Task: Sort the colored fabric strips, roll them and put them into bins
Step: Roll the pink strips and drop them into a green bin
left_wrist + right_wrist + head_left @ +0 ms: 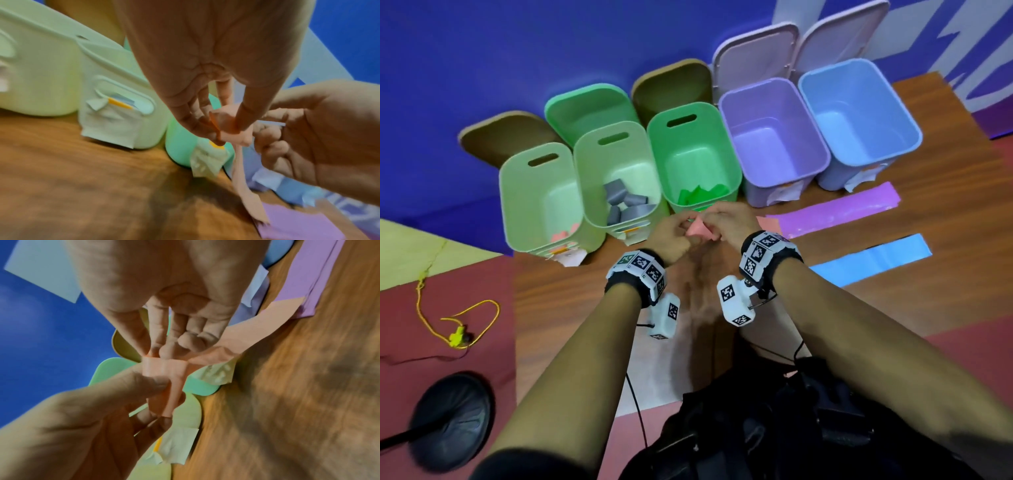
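Observation:
A pink fabric strip [698, 230] is partly rolled between both hands, just in front of the bins. My left hand [674, 236] pinches the rolled end [225, 121] between thumb and fingers. My right hand [726, 219] pinches the same roll [162, 368] from the other side. The loose tail [249, 199] hangs down to the table and trails right [252, 331]. A purple strip [835, 214] and a blue strip [869, 261] lie flat on the wooden table to the right.
Five open bins stand in a row at the table's far edge: a pale green one [513, 205] with pink rolls, one [585, 192] with grey rolls, a green one [732, 161] with green fabric, an empty purple one [815, 137], an empty blue one [904, 113].

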Available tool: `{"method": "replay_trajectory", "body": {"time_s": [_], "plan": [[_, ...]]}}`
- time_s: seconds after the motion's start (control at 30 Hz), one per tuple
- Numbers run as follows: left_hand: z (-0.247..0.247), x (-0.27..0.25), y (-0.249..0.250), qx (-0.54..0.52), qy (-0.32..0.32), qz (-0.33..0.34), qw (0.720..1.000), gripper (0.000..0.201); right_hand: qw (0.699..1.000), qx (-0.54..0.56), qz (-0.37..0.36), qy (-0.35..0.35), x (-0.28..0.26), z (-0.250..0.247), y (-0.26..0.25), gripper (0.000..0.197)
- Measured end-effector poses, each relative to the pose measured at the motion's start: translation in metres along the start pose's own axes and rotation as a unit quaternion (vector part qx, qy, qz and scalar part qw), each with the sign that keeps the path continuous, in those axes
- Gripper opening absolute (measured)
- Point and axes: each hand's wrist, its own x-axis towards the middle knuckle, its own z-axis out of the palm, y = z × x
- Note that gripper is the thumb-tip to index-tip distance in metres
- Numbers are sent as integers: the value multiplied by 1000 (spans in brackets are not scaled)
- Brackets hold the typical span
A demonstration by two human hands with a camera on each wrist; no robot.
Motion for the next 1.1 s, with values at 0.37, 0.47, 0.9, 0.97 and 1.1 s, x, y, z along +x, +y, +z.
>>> {"method": "replay_trajectory", "body": {"time_s": [0.37, 0.47, 0.9, 0.97, 1.1], "plan": [[-78, -43, -6, -58, 119, 61, 989, 18, 988, 128, -50, -66, -56, 46, -74, 27], [-87, -54, 6, -92, 125, 79, 985, 17, 977, 193, -60, -68, -64, 48, -89, 26], [-107, -69, 26, -54, 148, 105, 982, 15, 986, 97, -130, -36, -42, 46, -102, 14], [-108, -69, 28, -57, 141, 105, 983, 14, 985, 101, -136, -36, -43, 45, -104, 15], [-107, -71, 33, -41, 138, 119, 982, 20, 982, 100, -152, -50, -46, 43, -106, 11]]}}
